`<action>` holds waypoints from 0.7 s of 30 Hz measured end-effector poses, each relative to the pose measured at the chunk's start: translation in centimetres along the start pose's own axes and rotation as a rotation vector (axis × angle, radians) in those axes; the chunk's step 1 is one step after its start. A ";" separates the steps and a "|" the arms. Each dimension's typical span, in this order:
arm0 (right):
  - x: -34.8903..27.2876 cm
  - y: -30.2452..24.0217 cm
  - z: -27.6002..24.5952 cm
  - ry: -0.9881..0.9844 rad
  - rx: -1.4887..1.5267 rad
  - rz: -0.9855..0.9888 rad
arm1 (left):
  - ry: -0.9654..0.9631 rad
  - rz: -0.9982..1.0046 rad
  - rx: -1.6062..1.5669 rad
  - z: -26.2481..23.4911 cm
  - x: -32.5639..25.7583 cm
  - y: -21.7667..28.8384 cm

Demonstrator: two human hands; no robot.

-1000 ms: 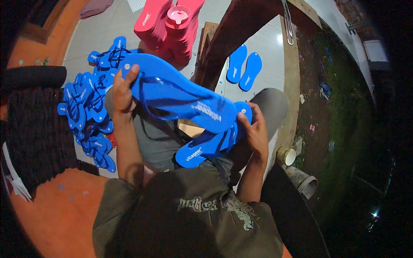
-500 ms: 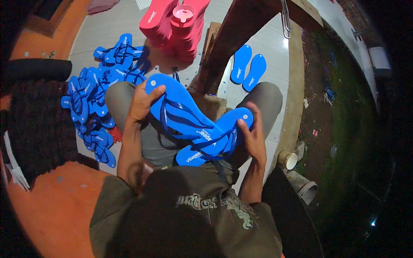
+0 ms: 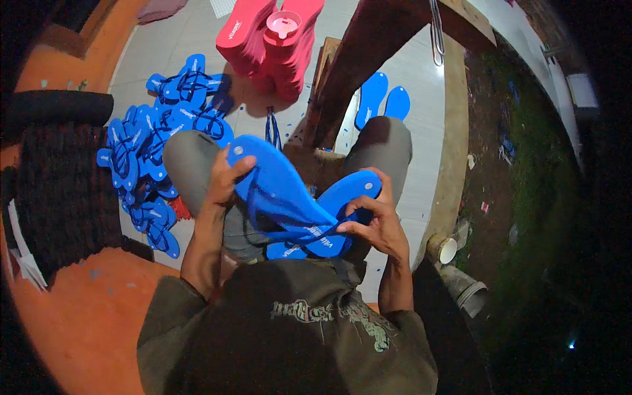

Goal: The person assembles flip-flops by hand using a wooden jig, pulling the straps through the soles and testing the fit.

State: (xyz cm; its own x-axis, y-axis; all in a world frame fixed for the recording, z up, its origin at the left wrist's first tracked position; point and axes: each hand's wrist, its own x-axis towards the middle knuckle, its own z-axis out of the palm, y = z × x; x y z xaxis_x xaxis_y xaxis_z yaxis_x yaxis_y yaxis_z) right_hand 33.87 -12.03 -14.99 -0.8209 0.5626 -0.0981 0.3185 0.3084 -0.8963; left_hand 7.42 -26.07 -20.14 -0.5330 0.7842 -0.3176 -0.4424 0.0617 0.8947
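Two blue flip-flops lie crossed over my lap, their heels overlapping near my waist. My left hand [image 3: 227, 176] grips the toe end of the left flip-flop [image 3: 273, 164], thumb on top beside a pale round dot. At the other one, the right flip-flop [image 3: 334, 195], my right hand [image 3: 378, 220] is closed, with thumb and finger pinching its dark blue strap [image 3: 347, 225]. The toe of this flip-flop rests against the back of that hand's fingers. Part of both straps is hidden by the overlap.
A heap of blue flip-flops [image 3: 141, 141] covers the tiles at left. Ahead stand stacked red soles [image 3: 247, 39] with a pink-red cup [image 3: 283, 26] on top. A wooden beam [image 3: 355, 56] slants beside them. Two blue soles [image 3: 373, 92] lie beyond my right knee.
My right hand has shifted from the toe end of the right flip-flop to its strap. The left flip-flop has dipped slightly toward me. My right knee has moved inward, covering part of the floor soles.
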 end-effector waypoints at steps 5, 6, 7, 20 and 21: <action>2.0 -0.3 -0.1 -0.077 -0.046 -0.007 | 0.190 0.230 0.480 1.7 -1.6 1.7; 1.6 0.2 0.0 -0.060 -0.070 -0.026 | 0.187 0.233 0.459 1.7 -1.9 1.3; 1.6 0.5 -0.1 -0.043 -0.093 -0.045 | 0.184 0.236 0.438 1.5 -2.0 0.4; 3.5 0.8 -0.4 0.047 -0.260 -0.280 | -0.095 -0.096 0.360 2.3 -1.2 -4.4; 4.1 0.8 -0.3 0.024 -0.262 -0.296 | -0.169 -0.106 0.336 3.2 -0.9 -4.8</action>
State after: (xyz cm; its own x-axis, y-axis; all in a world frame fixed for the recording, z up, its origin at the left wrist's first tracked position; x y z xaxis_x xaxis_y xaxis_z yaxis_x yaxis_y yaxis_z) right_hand 30.89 -9.23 -15.93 -0.8850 0.4368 0.1609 0.1824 0.6435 -0.7434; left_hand 12.33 -25.11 -23.11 -0.3584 0.8515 -0.3829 -0.2129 0.3247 0.9215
